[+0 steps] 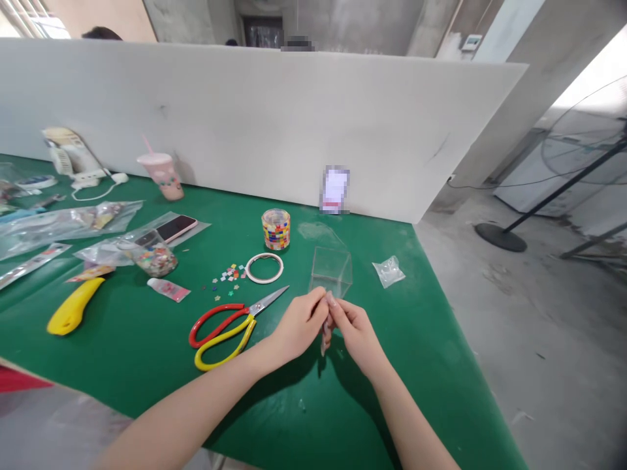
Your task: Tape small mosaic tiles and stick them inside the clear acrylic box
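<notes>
My left hand [304, 321] and my right hand [353, 326] meet above the green table, fingers pinched together. Between them is a small, thin, pale piece [324, 341] whose lower end hangs below the fingers; its kind is unclear. Just beyond my fingertips stands a clear plastic box [333, 266]. To the left lie scissors [249, 321] with red and yellow handles, their blades pointing toward the box. Near them are a white ring of tape [264, 268], a roll of colourful patterned tape [276, 230] and several scattered sequins [230, 274].
A small clear bag [388, 271] lies to the right, near the table edge. Leftward are a yellow-handled cutter [76, 307], a small tube [169, 289], a bag of bits [157, 258], a phone [177, 228] and a pink cup [164, 176]. A white partition [235, 124] borders the back.
</notes>
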Demonstrator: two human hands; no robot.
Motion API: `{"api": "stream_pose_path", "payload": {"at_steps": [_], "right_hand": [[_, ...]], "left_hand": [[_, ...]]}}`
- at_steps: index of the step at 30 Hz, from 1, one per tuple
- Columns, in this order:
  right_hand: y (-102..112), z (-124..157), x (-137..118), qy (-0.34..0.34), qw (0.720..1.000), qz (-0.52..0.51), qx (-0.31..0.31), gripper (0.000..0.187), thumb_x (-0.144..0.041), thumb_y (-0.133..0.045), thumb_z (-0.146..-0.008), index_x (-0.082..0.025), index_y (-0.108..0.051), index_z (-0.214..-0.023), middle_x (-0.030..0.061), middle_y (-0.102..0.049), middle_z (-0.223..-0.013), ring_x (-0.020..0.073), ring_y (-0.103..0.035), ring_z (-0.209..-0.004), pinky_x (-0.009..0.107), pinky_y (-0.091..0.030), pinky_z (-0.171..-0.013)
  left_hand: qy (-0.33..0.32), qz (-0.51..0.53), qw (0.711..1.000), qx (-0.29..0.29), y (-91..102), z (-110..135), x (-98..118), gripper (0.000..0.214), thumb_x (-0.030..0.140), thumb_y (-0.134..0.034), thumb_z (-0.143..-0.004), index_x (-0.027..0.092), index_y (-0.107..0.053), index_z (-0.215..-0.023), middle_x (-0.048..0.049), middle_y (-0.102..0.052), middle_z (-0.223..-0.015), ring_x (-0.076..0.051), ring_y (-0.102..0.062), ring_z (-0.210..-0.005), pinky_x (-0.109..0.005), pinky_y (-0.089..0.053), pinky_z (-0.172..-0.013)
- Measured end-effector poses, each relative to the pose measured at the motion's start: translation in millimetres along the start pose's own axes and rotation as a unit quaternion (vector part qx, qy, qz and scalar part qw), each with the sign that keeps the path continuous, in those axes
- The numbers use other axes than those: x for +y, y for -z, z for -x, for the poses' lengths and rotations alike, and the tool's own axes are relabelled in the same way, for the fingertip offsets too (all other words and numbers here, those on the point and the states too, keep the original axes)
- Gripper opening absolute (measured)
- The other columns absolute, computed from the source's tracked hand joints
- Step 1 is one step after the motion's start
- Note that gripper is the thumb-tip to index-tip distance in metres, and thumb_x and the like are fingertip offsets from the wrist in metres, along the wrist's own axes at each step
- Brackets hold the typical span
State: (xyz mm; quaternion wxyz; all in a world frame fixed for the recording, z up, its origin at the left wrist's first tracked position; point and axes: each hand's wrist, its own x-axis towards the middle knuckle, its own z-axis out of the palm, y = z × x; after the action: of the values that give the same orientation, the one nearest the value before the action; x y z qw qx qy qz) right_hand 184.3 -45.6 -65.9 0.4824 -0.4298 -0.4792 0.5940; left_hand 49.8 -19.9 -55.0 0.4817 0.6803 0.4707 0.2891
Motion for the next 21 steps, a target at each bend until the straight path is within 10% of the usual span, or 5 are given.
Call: {"api": "stream_pose_path", "payload": {"at_steps": [21], "right_hand": [[6.6, 1.9, -6.6, -0.015, 1.000, 0.003, -0.018, 0.062, -0.076, -0.068, -0.080, -0.018, -0.059, -0.061, -0.0018, -0.057, -0.044, 0.0100, -0.053, -0.037, 0.022, -0.046, -0.044]], "left_hand": [[-0.004, 0.062, 0.994, -0.088, 18.3, 6.7, 12.3, 0.031, 0.042, -0.059, -0.103, 0.014, -0.064, -0.091, 0.0030, -0.061, -0.073, -0.009, -0.056, -0.057, -0.023, -0.051, -0.055]]}}
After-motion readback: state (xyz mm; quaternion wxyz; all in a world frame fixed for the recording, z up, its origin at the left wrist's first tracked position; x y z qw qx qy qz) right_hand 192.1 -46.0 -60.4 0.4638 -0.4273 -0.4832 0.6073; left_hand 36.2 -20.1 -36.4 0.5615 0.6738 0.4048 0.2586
